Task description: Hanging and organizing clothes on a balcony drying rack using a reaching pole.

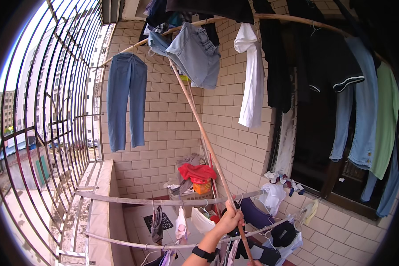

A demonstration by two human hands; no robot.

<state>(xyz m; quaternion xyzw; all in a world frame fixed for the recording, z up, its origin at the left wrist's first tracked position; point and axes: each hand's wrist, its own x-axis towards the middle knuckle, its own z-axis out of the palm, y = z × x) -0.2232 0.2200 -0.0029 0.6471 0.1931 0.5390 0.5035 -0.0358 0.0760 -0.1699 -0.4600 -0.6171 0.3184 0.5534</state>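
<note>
A long wooden pole [199, 123] slants up from the bottom edge of the view. My left hand [231, 217], with a dark band on its wrist, is closed around the pole's lower part. Lower down, only the fingers of my right hand [255, 263] show, by the pole's low end at the picture's edge; the rest is cut off. The pole's upper end meets the light blue denim garment [196, 55], which hangs at the upper bamboo rail [286, 16]; its tip is hidden there. Blue jeans [128, 99] hang to the left of it, a white garment [252, 76] to the right.
Two lower poles [159, 201] [129, 244] cross the balcony with small clothes on hangers. A barred window [43, 116] stands left. A red cloth [196, 172] lies over an orange box in the corner. Dark clothes, jeans and a green shirt [384, 119] hang at right.
</note>
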